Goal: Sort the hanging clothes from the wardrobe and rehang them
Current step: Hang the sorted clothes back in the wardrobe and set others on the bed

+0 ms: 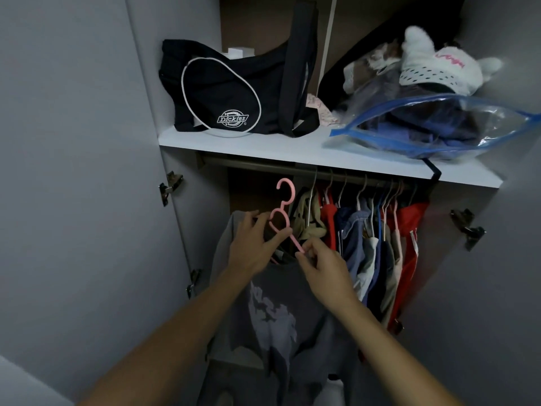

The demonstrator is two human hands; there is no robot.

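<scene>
Dim, bluish light, deep shadow under the shelf (pixel 292 148), soft focus, wide-angle bending at the edges.

A: Grey shirt (pixel 275 317) bottom cut off by frame edge. Pink hanger (pixel 282 218) arms hidden under collar.
B: Rail (pixel 263 165) mostly behind shelf (pixel 292 148). Bag contents (pixel 433 124) unclear.
</scene>
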